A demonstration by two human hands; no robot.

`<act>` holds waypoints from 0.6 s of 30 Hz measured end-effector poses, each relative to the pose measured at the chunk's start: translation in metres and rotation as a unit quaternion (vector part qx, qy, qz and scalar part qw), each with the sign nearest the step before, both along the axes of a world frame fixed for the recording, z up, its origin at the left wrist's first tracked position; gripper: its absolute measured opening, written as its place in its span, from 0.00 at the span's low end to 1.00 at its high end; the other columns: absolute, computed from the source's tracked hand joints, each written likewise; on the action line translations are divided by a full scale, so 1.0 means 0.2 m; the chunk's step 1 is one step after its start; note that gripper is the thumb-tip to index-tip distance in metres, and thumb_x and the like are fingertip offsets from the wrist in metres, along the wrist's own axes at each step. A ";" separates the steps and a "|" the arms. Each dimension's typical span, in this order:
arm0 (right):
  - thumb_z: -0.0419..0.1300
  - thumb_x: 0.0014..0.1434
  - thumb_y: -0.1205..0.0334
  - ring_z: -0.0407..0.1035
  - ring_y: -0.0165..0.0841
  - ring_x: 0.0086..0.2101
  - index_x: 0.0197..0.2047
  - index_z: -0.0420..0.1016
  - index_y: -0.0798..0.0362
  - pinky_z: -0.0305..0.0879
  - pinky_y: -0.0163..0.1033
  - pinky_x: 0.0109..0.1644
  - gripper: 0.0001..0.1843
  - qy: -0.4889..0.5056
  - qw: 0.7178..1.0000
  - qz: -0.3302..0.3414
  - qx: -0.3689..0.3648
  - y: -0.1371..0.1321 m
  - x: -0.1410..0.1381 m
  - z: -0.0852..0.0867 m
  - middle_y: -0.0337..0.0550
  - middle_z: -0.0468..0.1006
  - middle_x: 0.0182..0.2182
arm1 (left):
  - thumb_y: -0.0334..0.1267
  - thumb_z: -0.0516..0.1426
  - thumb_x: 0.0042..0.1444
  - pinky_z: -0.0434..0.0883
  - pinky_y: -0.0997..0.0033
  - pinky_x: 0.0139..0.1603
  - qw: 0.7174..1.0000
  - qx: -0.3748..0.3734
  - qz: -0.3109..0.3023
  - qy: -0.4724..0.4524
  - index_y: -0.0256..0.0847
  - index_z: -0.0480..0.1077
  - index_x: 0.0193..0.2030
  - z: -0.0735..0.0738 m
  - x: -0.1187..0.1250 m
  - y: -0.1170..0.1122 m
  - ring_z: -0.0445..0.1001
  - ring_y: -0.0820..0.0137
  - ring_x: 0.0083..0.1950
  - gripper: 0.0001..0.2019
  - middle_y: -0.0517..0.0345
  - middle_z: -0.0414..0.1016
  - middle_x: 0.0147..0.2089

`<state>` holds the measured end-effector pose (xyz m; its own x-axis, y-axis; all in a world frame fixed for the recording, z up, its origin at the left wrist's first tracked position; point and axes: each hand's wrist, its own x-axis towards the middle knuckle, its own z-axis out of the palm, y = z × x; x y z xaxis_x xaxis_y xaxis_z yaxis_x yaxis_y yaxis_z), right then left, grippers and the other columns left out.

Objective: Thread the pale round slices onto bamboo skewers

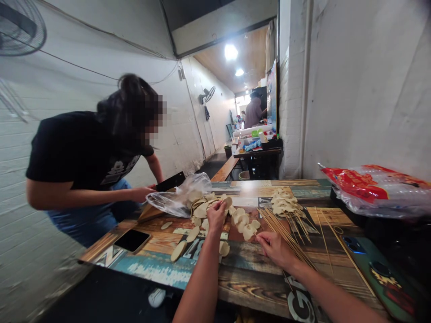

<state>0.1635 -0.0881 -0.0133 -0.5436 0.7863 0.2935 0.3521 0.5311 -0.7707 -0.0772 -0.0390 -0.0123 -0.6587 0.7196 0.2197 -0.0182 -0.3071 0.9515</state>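
My left hand (216,214) is raised over the painted wooden table (242,273), fingers pinched on a pale potato slice (227,202) at the edge of a loose heap of slices (202,207). More slices (245,220) lie just right of it. My right hand (275,247) rests low on the table with fingers curled around a thin bamboo skewer, beside a bundle of skewers (286,233). A finished stack of skewered slices (284,202) lies farther back.
A person in a black shirt (84,148) leans over the table's left side, holding a cleaver (170,181) by a clear plastic bag (182,197). A dark phone (132,240) lies at left, another phone (380,271) at right. A red-and-clear bag (377,188) sits by the right wall.
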 end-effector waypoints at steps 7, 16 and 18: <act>0.47 0.61 0.57 0.61 0.29 0.19 0.19 0.65 0.52 0.53 0.32 0.24 0.20 0.005 1.000 -0.005 0.005 -0.01 0.00 0.02 0.36 0.67 0.15 | 0.51 0.65 0.38 0.70 0.69 0.39 0.999 -0.017 0.000 0.028 0.35 0.78 0.36 0.00 0.01 0.00 0.75 0.66 0.36 0.22 0.53 0.80 0.33; 0.48 0.60 0.59 0.62 0.29 0.21 0.22 0.68 0.53 0.54 0.33 0.27 0.18 0.018 1.000 -0.020 0.009 0.01 -0.02 -0.03 0.36 0.67 0.16 | 0.46 0.63 0.46 0.69 0.68 0.44 0.985 -0.028 0.029 0.169 0.38 0.79 0.34 0.01 0.04 -0.02 0.75 0.65 0.38 0.14 0.55 0.80 0.33; 0.48 0.60 0.59 0.63 0.30 0.21 0.22 0.68 0.53 0.54 0.33 0.27 0.18 0.022 0.999 -0.022 0.015 0.01 -0.02 -0.03 0.37 0.68 0.16 | 0.46 0.62 0.47 0.69 0.67 0.45 0.979 -0.034 0.044 0.197 0.38 0.79 0.36 0.02 0.05 -0.03 0.76 0.65 0.39 0.14 0.55 0.80 0.35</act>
